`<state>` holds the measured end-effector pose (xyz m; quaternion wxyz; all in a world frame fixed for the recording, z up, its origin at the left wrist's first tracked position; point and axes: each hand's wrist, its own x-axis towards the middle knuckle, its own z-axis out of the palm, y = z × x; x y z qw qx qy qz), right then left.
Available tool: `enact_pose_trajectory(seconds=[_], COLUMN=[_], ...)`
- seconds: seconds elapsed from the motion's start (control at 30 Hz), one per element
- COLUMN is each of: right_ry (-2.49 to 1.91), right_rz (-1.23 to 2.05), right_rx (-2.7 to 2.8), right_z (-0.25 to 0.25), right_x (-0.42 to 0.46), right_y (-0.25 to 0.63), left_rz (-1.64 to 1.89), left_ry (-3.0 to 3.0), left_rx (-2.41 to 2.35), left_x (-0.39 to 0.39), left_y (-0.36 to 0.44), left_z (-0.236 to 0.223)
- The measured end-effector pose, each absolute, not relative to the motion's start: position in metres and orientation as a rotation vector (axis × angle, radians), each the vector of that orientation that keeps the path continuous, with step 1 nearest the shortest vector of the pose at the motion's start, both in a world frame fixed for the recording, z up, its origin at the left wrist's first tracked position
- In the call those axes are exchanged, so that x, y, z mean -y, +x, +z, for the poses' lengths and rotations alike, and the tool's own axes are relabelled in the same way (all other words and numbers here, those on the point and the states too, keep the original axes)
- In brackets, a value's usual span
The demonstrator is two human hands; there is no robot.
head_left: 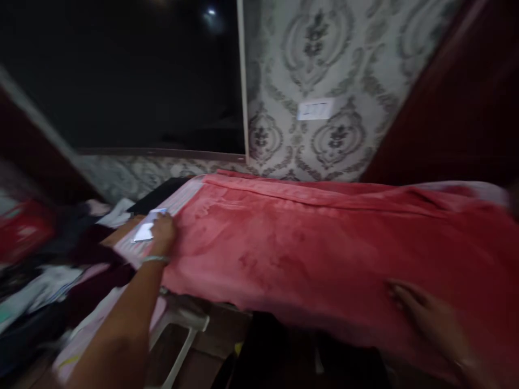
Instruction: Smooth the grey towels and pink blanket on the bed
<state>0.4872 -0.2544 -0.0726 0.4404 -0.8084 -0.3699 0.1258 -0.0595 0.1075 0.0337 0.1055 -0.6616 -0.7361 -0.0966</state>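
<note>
A plush red cloth (292,243) lies spread over a long, table-like surface and hangs down at its near side. At the cloth's left end, my left hand (163,232) has its fingers closed at the right edge of a flat, bright, pale rectangular thing (145,231). Blur hides what exactly that is. It is over a pale striped covering (182,197) that shows beside the red cloth. Toward the right, my right hand (421,310) is at the near part of the cloth, fingers stretched leftward and holding nothing visible. Motion softens its outline.
Behind the cloth stands a patterned wall (300,70) with a paper label (315,109) and a large dark screen (141,70). Piled clothes (48,292) lie at the left, near a red bag-like thing (26,229). Below is a white frame (184,346).
</note>
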Motion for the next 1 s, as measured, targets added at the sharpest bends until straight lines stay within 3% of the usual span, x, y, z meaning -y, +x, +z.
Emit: enact_pose_trajectory(seconds=[0.17,0.37,0.47,0.7,1.0], right_ry=[-1.852,-1.743,-1.873,-2.202,-2.605], right_rz=[0.390,0.544,0.327,-0.203,-0.005], right_rx=[0.859,0.874,0.678,0.162,-0.048], right_z=[-0.058,-0.053,-0.034,0.007,-0.003], right_x=[0.237,0.232,0.242,0.321,0.367], right_y=[0.469,0.495,0.543,0.685,0.752], left_rz=[-0.465,-0.383,-0.236,-0.253,-0.335], left_ry=[-2.358,-2.880,-2.919,-2.805,-2.794], left_rx=[1.675,1.268,1.233,1.165,1.111], left_x=[-0.131,-0.096,-0.067,-0.050,-0.066], left_y=[0.035,0.204,0.251,0.267,0.265], left_z=[0.032,0.014,0.001,-0.026,-0.036])
